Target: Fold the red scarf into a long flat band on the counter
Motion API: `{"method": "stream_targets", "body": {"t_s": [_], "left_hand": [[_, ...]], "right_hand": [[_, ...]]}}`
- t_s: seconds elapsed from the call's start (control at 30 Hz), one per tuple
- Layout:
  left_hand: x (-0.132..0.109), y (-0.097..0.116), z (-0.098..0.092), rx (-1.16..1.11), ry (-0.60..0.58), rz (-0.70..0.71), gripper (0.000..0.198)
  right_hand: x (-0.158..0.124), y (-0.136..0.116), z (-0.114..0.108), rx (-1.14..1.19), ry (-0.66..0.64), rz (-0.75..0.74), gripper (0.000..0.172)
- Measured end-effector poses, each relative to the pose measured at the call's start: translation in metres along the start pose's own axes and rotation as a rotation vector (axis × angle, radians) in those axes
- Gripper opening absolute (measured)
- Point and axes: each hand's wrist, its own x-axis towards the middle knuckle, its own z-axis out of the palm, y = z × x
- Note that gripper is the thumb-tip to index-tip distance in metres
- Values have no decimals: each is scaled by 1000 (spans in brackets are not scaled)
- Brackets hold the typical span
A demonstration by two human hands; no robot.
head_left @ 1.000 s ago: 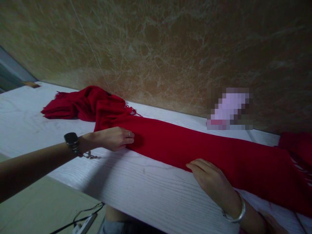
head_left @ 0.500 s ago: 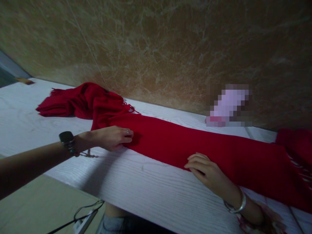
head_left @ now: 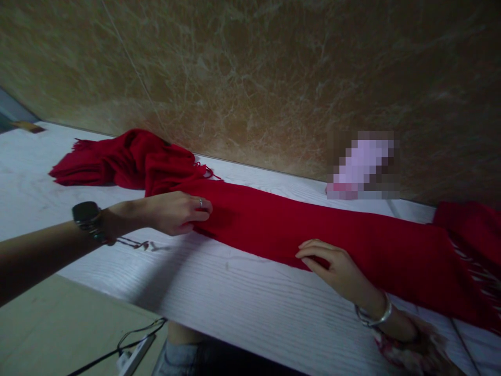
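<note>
The bench (head_left: 235,292) is backed by a marbled wall (head_left: 235,68), beside which a pink item (head_left: 358,162) is set; its details are masked by blurring. At the bench's far left corner, a small brown block (head_left: 29,127) can be seen. The left end of the flat red scarf (head_left: 266,219) is crowded by a bunched heap of red fringed cloth (head_left: 133,162); whether the 2 are joined cannot be told. Near the scarf's fringed right end, more red cloth (head_left: 469,224) is seen against the wall. Below the bench, a white power strip (head_left: 136,357) and a black cable (head_left: 97,360) are seen by the pale floor (head_left: 43,324).

The scarf is laid lengthwise along the bench, beneath both hands. The left hand (head_left: 180,211), on which 1 ring is worn, is held with its fingers curled at the scarf, near the heap; whether cloth is pinched is hidden. The right hand (head_left: 332,263) is held loosely bent at the scarf's near edge, a narrow gap being left between thumb and fingers; whether cloth is gripped there cannot be told.
</note>
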Motion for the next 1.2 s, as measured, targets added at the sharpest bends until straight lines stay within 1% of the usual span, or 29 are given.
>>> {"method": "stream_targets", "body": {"t_s": [0.17,0.3,0.47,0.57,0.67,0.77,0.83,0.9,0.97,1.0,1.03,1.1,1.2], "left_hand": [[-3,-1,5,-39,3,12,21],[-4,-3,8,-62,7,7,21],[-3,-1,21,-122,-4,43,23],[-3,1,27,-111,2,56,21],[-4,2,26,-81,-8,60,20],[1,3,19,-110,3,52,16],[12,6,14,-139,47,50,21],[30,10,13,-151,139,33,27],[54,17,16,-151,247,-20,32],[66,20,19,-151,279,-49,36],[77,23,22,-151,287,-75,40],[94,27,31,-154,246,-106,49],[104,25,41,-152,169,-126,54]], "right_hand": [[0,2,-7,109,34,70,14],[-1,5,-9,132,-1,75,14],[-2,7,-7,44,-149,65,11],[-1,6,-5,-29,-218,46,9],[-1,3,-4,-96,-248,7,11],[-1,0,-1,-160,-243,-50,12],[-1,-1,3,-198,-171,-76,14],[0,-1,7,-243,-60,-77,22],[1,1,10,-340,19,-30,29],[2,2,11,-408,28,12,34],[1,4,12,-479,13,62,40],[-1,7,12,-589,-69,147,51],[-6,8,11,-644,-203,198,57]]}}
